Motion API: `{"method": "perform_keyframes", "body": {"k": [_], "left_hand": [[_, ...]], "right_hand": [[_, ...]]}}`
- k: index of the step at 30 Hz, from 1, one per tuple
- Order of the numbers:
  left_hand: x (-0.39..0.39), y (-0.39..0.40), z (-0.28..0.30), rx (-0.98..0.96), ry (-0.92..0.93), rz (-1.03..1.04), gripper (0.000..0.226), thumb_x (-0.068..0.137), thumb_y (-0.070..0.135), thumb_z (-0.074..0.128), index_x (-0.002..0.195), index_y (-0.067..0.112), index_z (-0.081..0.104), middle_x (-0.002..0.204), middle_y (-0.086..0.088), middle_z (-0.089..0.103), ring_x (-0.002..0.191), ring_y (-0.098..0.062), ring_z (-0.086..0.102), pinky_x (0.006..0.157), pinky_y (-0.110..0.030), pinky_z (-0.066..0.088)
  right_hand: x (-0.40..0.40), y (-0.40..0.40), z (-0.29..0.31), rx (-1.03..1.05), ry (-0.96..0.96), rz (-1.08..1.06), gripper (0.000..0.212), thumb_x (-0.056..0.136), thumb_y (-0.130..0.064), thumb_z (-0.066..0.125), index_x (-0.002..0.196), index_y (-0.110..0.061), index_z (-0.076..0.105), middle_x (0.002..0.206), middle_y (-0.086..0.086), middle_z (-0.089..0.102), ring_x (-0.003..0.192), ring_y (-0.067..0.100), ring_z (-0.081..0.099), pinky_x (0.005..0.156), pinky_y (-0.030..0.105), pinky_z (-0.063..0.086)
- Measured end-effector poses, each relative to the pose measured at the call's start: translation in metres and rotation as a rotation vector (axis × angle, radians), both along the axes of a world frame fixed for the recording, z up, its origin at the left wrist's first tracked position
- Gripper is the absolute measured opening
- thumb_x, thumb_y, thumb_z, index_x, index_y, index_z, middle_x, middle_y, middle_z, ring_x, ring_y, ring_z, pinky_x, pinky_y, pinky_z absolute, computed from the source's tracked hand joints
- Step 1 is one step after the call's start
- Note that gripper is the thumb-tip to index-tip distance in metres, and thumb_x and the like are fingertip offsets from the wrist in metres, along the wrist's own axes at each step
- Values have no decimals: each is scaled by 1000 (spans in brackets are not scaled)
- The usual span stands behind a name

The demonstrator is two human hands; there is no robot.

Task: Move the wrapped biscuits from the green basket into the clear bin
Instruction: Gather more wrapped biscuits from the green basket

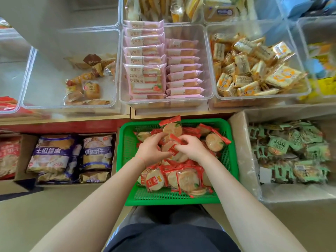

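Observation:
The green basket (127, 142) sits on the floor in front of me, piled with round wrapped biscuits (183, 179) in clear packs with red ends. Both my hands are inside it, on the middle of the pile. My left hand (151, 150) grips a bunch of packs, one biscuit (171, 130) sticking up above its fingers. My right hand (192, 148) curls its fingers round more packs right beside it. Clear bins stand on the shelf behind the basket; the one at far left (11, 70) holds red packs in its near corner, the rest bare.
On the shelf are clear bins with small cakes (87, 84), pink sandwich-cake packs (145, 77) and yellow cracker packs (254, 70). A carton of bagged bread (69, 157) lies left of the basket, a lined carton of green packs (291, 153) right of it. My lap is below.

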State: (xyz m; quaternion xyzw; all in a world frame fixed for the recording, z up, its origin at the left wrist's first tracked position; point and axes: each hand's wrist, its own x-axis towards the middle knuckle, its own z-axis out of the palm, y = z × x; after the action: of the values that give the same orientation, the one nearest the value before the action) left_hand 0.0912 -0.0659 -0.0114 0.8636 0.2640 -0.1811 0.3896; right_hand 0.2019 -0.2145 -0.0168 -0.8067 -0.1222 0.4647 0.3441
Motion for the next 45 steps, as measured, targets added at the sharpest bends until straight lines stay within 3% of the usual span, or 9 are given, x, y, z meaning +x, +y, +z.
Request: {"method": "perform_keyframes", "body": {"k": [5,11,14,23,27,33,37,42,45], "left_hand": [[-8,16,-14,-191,70,373,27,78,31,77,99,18,65,89,4,66,78,-14,63,56,-20,46],[-33,27,-35,-414,44,783,24,85,27,73,105,14,67,95,-3,72,79,-17,68,59,-25,50],[-41,28,-39,-540,18,923,19,87,18,72,103,9,69,97,-10,75,76,-21,71,56,-26,53],[-29,26,-20,-657,-65,891,30,86,13,70,112,11,56,106,-14,69,86,-26,69,71,-43,58],[-15,25,7,-923,-153,838,34,83,8,65,115,12,55,89,-7,69,71,-16,69,58,-32,54],[-14,44,23,-1021,-147,802,39,84,-1,60,118,12,47,73,-10,63,66,-24,66,83,-49,56],[-22,61,39,-1045,-167,871,40,83,5,68,119,12,54,90,-14,70,69,-26,70,60,-41,60],[-52,100,48,-1040,-222,920,19,83,9,72,97,15,60,82,-5,71,62,-14,67,52,-25,53],[-82,138,50,-1152,-248,946,13,86,6,69,87,14,59,77,-5,68,58,-11,64,52,-23,52]], "right_hand": [[11,16,-9,34,-120,-211,43,89,-22,62,131,-17,55,127,-1,58,116,17,55,90,29,45],[17,37,-37,-138,-114,-255,68,83,-27,71,143,-14,41,139,8,50,123,27,53,94,36,48],[15,45,-43,-179,-207,-208,47,83,-30,73,123,-13,56,128,7,59,106,24,60,81,32,49],[-21,50,21,-37,-444,46,32,76,-30,68,93,-15,46,100,1,41,95,25,46,79,35,42],[-43,52,43,94,-339,123,41,78,-40,73,94,-15,45,113,0,36,100,18,46,89,30,42],[-26,43,60,151,-267,-73,59,71,-43,83,113,-26,45,120,-1,39,105,10,45,91,22,36],[-28,48,70,145,-132,-208,48,78,-36,80,113,-26,49,113,-1,56,98,10,57,76,24,50],[-52,68,92,498,510,-639,50,84,-15,73,128,2,56,112,18,70,96,26,71,75,33,58],[-77,101,102,596,638,-682,43,86,-17,69,123,4,61,116,19,69,100,26,70,76,32,58]]}}
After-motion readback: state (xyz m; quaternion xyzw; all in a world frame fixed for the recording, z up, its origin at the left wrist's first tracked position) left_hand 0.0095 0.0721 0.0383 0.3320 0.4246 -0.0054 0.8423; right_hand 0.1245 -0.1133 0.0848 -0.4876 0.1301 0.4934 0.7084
